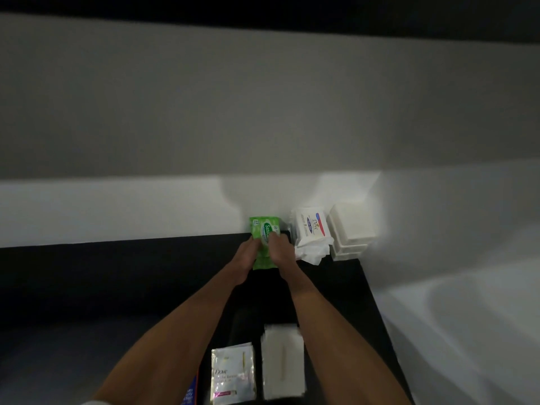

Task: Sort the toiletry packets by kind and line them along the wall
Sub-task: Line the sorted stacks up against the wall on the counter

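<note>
Reaches forward with both bare arms over the dark counter (117,273) to its far edge, where black top meets the white wall (146,211). Grips the green wipes packet (264,229) from both sides: left hand (247,258) curled round its left edge, right hand (280,252) with fingers bent over its face and right edge. Far end of the green wipes packet up against the foot of the wall, near end showing between the two wrists; flat or tilted, cannot tell. Just to its right, along the same wall, a white Dove packet (311,226), with crumpled white paper (312,252) spilling from under its near side close to the right hand. Beside that, in the corner, a stack of plain white boxes (350,232), touching or nearly touching the Dove packet. Right edge of the counter slanting down from the boxes toward the viewer, with a pale curved tub (467,317) beyond it. Left of the green wipes packet, a long bare run of wall foot and dark top. Near the viewer, between the forearms, a silvery Dove sachet (232,372) and a stack of white packets (282,361) side by side, narrowly apart; a blue packet (190,396) partly cut off at the bottom edge.
</note>
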Demonstrator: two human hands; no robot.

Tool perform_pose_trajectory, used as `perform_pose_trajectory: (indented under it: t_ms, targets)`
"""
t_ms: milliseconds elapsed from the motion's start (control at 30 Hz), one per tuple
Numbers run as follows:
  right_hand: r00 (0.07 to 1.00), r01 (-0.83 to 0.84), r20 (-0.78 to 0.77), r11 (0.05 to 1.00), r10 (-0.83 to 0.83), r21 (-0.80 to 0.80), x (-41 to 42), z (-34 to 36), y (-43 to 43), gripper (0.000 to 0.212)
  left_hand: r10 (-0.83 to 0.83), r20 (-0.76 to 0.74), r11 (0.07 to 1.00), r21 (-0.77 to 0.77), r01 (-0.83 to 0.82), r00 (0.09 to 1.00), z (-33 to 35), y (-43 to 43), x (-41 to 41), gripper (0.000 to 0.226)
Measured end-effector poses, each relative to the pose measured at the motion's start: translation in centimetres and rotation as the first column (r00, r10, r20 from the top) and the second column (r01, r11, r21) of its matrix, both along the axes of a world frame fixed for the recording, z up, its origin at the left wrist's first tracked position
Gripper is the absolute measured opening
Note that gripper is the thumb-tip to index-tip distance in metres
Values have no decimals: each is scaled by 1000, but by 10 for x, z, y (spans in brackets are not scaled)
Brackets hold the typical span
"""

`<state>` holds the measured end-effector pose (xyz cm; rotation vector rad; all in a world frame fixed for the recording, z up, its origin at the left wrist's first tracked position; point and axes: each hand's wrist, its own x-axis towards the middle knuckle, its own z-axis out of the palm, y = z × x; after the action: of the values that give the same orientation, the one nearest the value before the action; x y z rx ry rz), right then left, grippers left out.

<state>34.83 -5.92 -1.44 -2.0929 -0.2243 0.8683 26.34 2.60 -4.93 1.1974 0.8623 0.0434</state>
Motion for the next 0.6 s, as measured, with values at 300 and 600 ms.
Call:
perform_pose_trajectory:
  t_ms: [300, 600]
  targets:
    - [1000, 24, 3, 999, -24, 21, 1, -11, 0, 46, 97, -13, 994, 43, -97, 995, -8, 4, 4, 32]
    - [985, 110, 121, 990, -121, 92, -5, -43, -13, 46, 93, 0, 995, 46, -93, 996, -11, -12, 15, 36]
